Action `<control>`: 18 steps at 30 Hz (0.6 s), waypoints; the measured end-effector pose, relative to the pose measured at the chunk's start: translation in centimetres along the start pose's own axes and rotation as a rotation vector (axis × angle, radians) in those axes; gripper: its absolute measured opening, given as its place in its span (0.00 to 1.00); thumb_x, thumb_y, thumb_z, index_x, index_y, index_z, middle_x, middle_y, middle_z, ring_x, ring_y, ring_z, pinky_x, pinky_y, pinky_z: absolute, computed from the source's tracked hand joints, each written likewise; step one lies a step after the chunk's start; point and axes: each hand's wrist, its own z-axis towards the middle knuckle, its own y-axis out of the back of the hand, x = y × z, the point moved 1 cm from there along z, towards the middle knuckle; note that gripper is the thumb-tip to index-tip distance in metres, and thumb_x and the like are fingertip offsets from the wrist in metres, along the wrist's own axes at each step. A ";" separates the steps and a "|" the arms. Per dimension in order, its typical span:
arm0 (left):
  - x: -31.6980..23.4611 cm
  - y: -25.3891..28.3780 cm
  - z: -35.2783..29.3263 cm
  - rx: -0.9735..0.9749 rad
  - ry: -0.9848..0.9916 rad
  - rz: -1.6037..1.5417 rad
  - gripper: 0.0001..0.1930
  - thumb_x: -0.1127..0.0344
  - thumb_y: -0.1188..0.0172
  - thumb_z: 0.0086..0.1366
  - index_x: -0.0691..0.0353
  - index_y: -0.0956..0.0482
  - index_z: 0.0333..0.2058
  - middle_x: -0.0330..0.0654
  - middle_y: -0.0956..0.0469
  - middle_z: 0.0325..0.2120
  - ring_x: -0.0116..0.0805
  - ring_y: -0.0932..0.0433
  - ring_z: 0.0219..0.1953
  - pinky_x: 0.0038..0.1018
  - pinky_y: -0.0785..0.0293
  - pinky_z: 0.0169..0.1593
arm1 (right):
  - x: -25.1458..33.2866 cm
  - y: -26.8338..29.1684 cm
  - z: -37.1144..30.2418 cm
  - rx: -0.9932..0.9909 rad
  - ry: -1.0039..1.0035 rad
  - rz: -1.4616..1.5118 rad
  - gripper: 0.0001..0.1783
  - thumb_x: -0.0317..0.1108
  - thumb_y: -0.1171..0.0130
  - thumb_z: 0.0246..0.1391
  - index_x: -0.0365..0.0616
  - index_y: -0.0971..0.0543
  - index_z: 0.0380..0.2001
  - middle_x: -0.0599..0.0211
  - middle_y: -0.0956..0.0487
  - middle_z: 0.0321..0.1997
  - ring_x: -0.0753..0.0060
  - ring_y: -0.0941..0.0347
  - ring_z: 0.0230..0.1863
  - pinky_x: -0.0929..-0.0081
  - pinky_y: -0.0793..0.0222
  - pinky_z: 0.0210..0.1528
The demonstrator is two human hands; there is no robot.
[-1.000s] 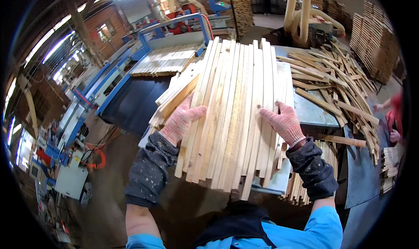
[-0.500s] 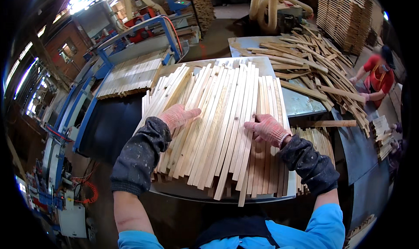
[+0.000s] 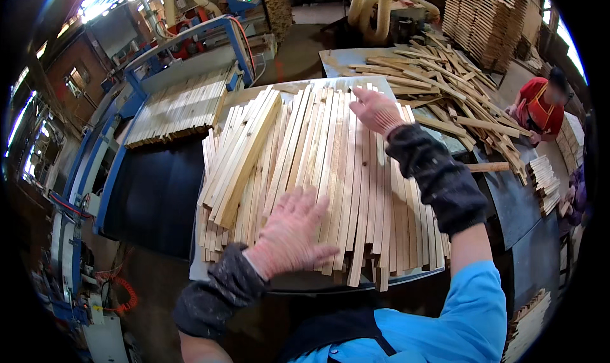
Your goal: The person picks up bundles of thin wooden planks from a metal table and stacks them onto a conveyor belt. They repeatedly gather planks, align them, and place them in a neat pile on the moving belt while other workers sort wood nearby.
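wooden strips (image 3: 337, 172) across a table (image 3: 199, 271)
left hand (image 3: 293, 232) splayed wide, gripping nothing; right hand (image 3: 376, 112) at the far ends, its finger grip unclear from here.

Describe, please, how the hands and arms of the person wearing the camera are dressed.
The left hand and right hand wear matching knitted gloves, mottled pinkish red and whitish. Dark, wrinkled oversleeves cover both wrists and part of the forearms. On the right arm, a bright blue sleeve shows above a bare stretch of forearm.
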 end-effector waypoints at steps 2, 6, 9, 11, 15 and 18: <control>-1.3 -1.6 -2.0 -0.065 -0.016 0.035 0.57 0.21 0.45 0.66 0.65 0.43 0.77 0.66 0.45 0.77 0.66 0.52 0.81 0.55 0.59 0.81 | 0.5 -2.6 3.6 0.013 0.032 0.007 0.33 0.51 0.51 0.74 0.43 0.29 0.73 0.47 0.23 0.71 0.47 0.27 0.71 0.57 0.32 0.74; -0.7 -4.5 -2.7 -0.203 -0.027 0.055 0.56 0.19 0.53 0.68 0.67 0.39 0.75 0.66 0.42 0.76 0.66 0.49 0.80 0.57 0.61 0.81 | 1.6 -6.6 8.5 0.132 0.033 -0.175 0.28 0.51 0.51 0.75 0.41 0.24 0.64 0.48 0.20 0.66 0.46 0.24 0.67 0.55 0.29 0.70; -0.7 -4.5 -2.7 -0.227 -0.039 0.038 0.56 0.20 0.54 0.69 0.68 0.38 0.75 0.66 0.41 0.75 0.65 0.48 0.80 0.57 0.61 0.81 | 1.6 -7.4 10.7 0.138 -0.006 -0.188 0.27 0.53 0.52 0.74 0.43 0.20 0.60 0.49 0.18 0.63 0.46 0.22 0.65 0.53 0.28 0.68; -0.8 -4.3 -2.7 -0.226 -0.033 0.032 0.56 0.20 0.54 0.69 0.68 0.38 0.74 0.65 0.40 0.75 0.65 0.47 0.79 0.57 0.61 0.81 | 1.6 -7.5 10.8 0.164 -0.022 -0.217 0.28 0.53 0.55 0.74 0.46 0.20 0.62 0.50 0.19 0.66 0.48 0.23 0.67 0.50 0.29 0.68; -0.8 -4.3 -2.7 -0.242 -0.034 0.044 0.57 0.19 0.53 0.69 0.69 0.39 0.74 0.66 0.39 0.74 0.63 0.46 0.79 0.56 0.61 0.81 | 2.3 -7.6 11.1 0.160 -0.120 -0.157 0.31 0.56 0.56 0.73 0.47 0.20 0.64 0.49 0.21 0.68 0.47 0.24 0.69 0.49 0.30 0.70; -0.8 -4.4 -2.7 -0.224 -0.026 0.044 0.58 0.19 0.53 0.68 0.70 0.40 0.74 0.65 0.40 0.75 0.61 0.46 0.80 0.55 0.61 0.82 | 2.4 -7.0 11.4 0.072 -0.167 -0.046 0.33 0.56 0.52 0.71 0.43 0.20 0.63 0.46 0.21 0.67 0.45 0.24 0.68 0.52 0.29 0.70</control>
